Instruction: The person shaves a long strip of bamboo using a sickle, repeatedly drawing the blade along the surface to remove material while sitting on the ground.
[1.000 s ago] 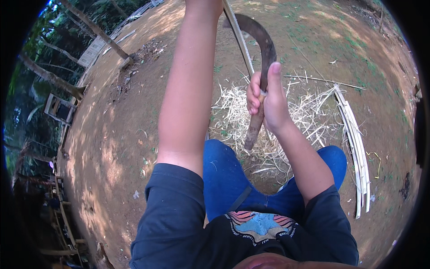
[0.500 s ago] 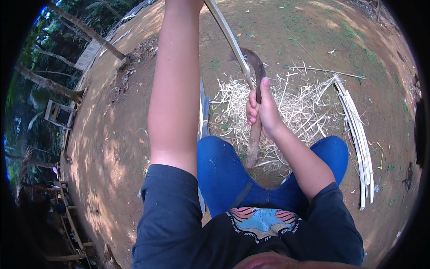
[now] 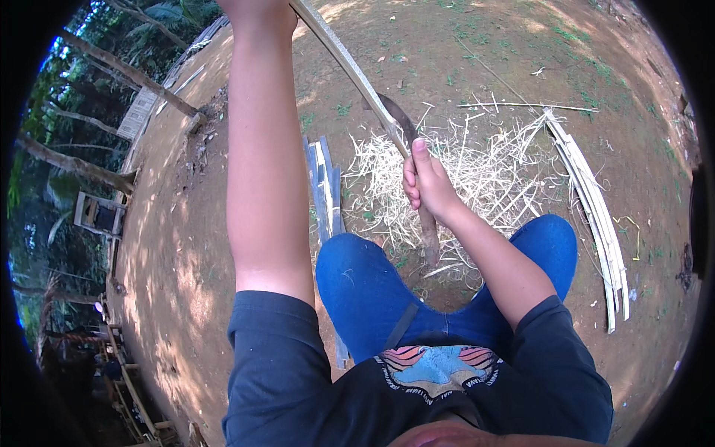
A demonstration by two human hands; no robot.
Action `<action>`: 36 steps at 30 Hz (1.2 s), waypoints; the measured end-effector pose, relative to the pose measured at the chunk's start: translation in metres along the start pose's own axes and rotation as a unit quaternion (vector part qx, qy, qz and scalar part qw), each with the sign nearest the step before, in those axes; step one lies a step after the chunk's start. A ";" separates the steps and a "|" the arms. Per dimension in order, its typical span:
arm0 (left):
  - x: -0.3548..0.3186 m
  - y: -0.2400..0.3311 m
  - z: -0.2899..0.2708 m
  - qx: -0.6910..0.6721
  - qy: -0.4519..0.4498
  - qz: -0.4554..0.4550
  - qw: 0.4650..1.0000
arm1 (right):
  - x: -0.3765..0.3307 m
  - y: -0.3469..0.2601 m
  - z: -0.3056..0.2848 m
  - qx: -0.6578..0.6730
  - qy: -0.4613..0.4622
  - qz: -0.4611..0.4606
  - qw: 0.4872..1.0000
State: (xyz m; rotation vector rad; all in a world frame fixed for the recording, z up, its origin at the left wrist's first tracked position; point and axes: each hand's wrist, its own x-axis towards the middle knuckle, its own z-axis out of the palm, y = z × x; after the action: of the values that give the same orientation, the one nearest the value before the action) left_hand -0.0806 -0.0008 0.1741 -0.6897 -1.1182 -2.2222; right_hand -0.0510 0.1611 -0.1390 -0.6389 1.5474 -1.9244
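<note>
My right hand (image 3: 432,182) is closed round the wooden handle of a curved sickle (image 3: 430,231), thumb along its upper part. The sickle's dark blade hooks up and to the left, behind a long pale bamboo strip (image 3: 342,59). That strip slants from the top edge down to my right hand, its lower end against the blade and fingers. My left arm is stretched far forward, and my left hand (image 3: 257,11) grips the strip's upper part, though the frame's edge cuts off most of its fingers. Thin bamboo shavings (image 3: 484,179) lie heaped beyond my knees.
A bundle of pale strips (image 3: 588,201) lies on the dirt to the right, below a thin stick (image 3: 529,106). More strips (image 3: 322,186) lie beside my left knee. Leaning trunks (image 3: 78,164), a wooden frame (image 3: 100,214) and a rail fence (image 3: 126,380) stand at far left.
My left hand has moved left and slightly up, swinging the strip to a flatter slant. The sickle and my right hand have shifted slightly left, and the view has turned a little.
</note>
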 end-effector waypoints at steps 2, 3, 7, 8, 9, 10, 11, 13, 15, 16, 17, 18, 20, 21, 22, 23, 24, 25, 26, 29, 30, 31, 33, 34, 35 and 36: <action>0.006 -0.005 -0.010 0.301 -0.062 0.214 0.927 | -0.003 -0.019 0.016 0.059 -0.020 0.044 0.997; 0.009 -0.022 -0.011 0.279 -0.044 0.195 0.939 | 0.001 -0.025 0.010 0.018 0.002 0.016 1.000; 0.007 -0.025 -0.022 0.279 -0.056 0.188 0.940 | 0.000 -0.084 0.017 -0.006 -0.050 -0.130 0.990; 0.009 -0.024 -0.023 0.287 -0.060 0.191 0.937 | 0.000 -0.095 0.020 -0.005 -0.047 -0.149 0.988; 0.010 -0.021 -0.022 0.297 -0.064 0.199 0.932 | 0.001 -0.106 0.024 -0.006 -0.049 -0.171 0.984; 0.010 -0.019 -0.021 0.309 -0.067 0.206 0.926 | 0.003 -0.110 0.026 -0.006 -0.052 -0.191 0.980; 0.008 -0.019 -0.017 0.301 -0.055 0.207 0.929 | 0.007 -0.099 0.028 -0.011 -0.035 -0.211 0.977; 0.049 0.007 -0.062 0.089 -0.024 0.104 0.990 | 0.014 -0.032 0.024 -0.070 -0.002 -0.123 0.990; 0.053 0.001 -0.059 0.073 -0.055 0.100 0.991 | 0.003 0.045 -0.005 -0.034 0.021 0.162 0.986; 0.018 -0.013 -0.033 0.170 -0.097 0.150 0.969 | -0.013 0.076 -0.020 -0.082 0.039 0.200 0.976; 0.004 -0.040 -0.022 0.245 -0.139 0.195 0.939 | -0.022 0.100 -0.045 -0.107 0.070 0.232 0.964; 0.003 -0.028 -0.027 0.264 -0.102 0.197 0.939 | -0.032 0.106 -0.037 -0.125 0.069 0.267 0.953; 0.001 -0.003 -0.042 0.295 -0.022 0.198 0.934 | -0.020 0.108 -0.026 -0.085 0.059 0.213 0.972; 0.000 0.000 -0.043 0.304 -0.047 0.200 0.930 | -0.015 0.094 -0.018 -0.061 0.053 0.207 0.975; -0.004 0.003 -0.044 0.311 -0.073 0.201 0.926 | -0.010 0.079 -0.014 -0.051 0.043 0.169 0.983; -0.010 0.007 -0.045 0.322 -0.096 0.199 0.921 | -0.007 0.061 -0.007 -0.038 0.031 0.135 0.990; -0.012 0.002 -0.044 0.314 -0.094 0.202 0.923 | -0.004 0.043 -0.002 -0.026 0.022 0.101 0.994; -0.016 -0.004 -0.039 0.309 -0.092 0.203 0.924 | -0.002 0.023 0.007 -0.005 0.005 0.064 0.998; -0.017 -0.005 -0.037 0.308 -0.090 0.206 0.924 | 0.001 0.001 0.015 0.016 -0.014 0.026 0.999; -0.014 -0.004 -0.039 0.305 -0.077 0.210 0.926 | 0.008 -0.057 0.031 0.068 -0.074 -0.086 0.991; -0.010 -0.001 -0.044 0.303 -0.071 0.207 0.928 | 0.007 -0.073 0.035 0.058 -0.088 -0.109 0.988; 0.002 0.012 -0.059 0.297 -0.064 0.199 0.932 | 0.007 -0.079 0.037 0.049 -0.103 -0.132 0.985; 0.001 0.018 -0.067 0.275 -0.124 0.186 0.935 | 0.009 -0.052 0.036 0.043 -0.089 -0.085 0.991; -0.007 0.016 -0.065 0.255 -0.192 0.174 0.931 | 0.011 -0.029 0.033 0.040 -0.081 -0.063 0.994; 0.001 0.022 -0.069 0.271 -0.130 0.200 0.933 | 0.010 0.007 0.032 0.019 -0.054 0.001 0.998; 0.008 0.023 -0.072 0.280 -0.070 0.223 0.931 | 0.006 0.044 0.021 0.017 -0.026 0.078 0.996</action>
State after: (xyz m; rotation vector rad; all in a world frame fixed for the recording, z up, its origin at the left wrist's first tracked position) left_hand -0.0847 -0.0741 0.1540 -0.7600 -1.4149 -1.3987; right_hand -0.0344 0.1354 -0.1777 -0.5329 1.4848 -1.7999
